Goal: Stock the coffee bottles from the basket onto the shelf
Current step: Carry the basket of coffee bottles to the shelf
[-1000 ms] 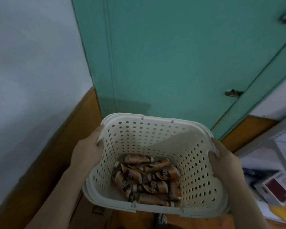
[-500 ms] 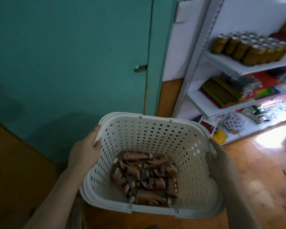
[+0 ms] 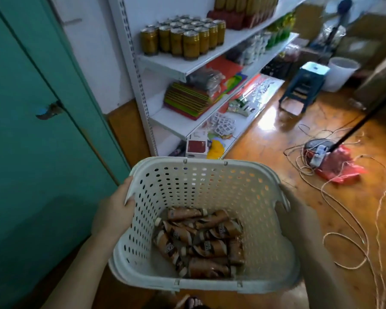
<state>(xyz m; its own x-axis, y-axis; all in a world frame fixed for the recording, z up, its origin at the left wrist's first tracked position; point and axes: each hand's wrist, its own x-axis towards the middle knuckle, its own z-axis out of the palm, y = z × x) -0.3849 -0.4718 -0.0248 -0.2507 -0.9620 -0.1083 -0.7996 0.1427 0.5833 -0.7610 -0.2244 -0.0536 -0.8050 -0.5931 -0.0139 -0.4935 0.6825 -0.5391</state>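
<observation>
A white perforated basket (image 3: 201, 166) is held in front of me at waist height. Several brown coffee bottles (image 3: 201, 239) lie jumbled on its bottom. My left hand (image 3: 114, 214) grips the basket's left rim. My right hand (image 3: 299, 216) grips its right rim. The white shelf unit (image 3: 178, 68) stands ahead and to the right, apart from the basket, with gold cans (image 3: 183, 39) on an upper board.
A teal door (image 3: 31, 119) fills the left. Lower shelf boards hold coloured packs (image 3: 187, 99) and small goods. On the wooden floor at right lie tangled cords (image 3: 343, 192), a red bag (image 3: 337, 168), a blue stool (image 3: 303, 85) and a white bucket (image 3: 341, 72).
The view has swung right from the teal door to the shelf unit and the floor. Both hands have kept their hold on the basket.
</observation>
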